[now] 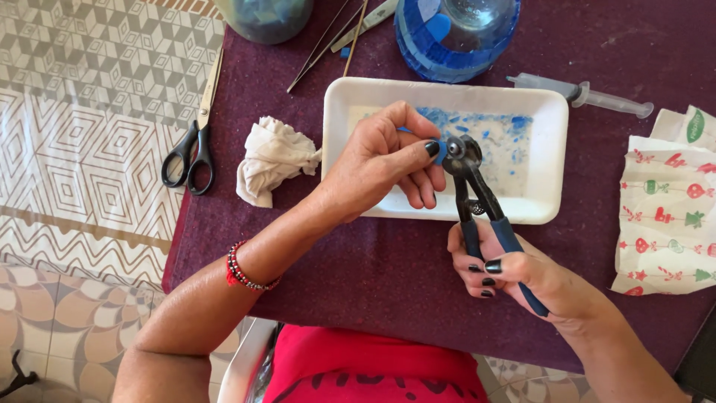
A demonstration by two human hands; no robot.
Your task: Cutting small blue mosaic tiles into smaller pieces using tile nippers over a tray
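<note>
The desk, covered in a dark purple felt-like cloth, fills most of the view, its left edge running beside a patterned tile floor. Near the middle of the desk, toward its far edge, lies a white foam tray scattered with small blue chips. Beyond it at the far edge stands a blue glass bottle, and a greenish jar sits at the far left corner. At the right edge lies a paper napkin printed with red and green festive figures. The left hand is over the near left part of the tray, thumb and fingers pinched together on a small blue glass piece, which is set into the head of the wheeled nippers. The right hand, just off the tray's near edge, is clamped around the blue handles of the wheeled nippers, whose head points up over the tray. A crumpled white cloth lies just beside the tray's left side. Black-handled scissors lie along the left edge of the desk. A clear syringe rests beyond the tray's far right corner. Tweezers and a thin wooden stick lie between jar and bottle.
</note>
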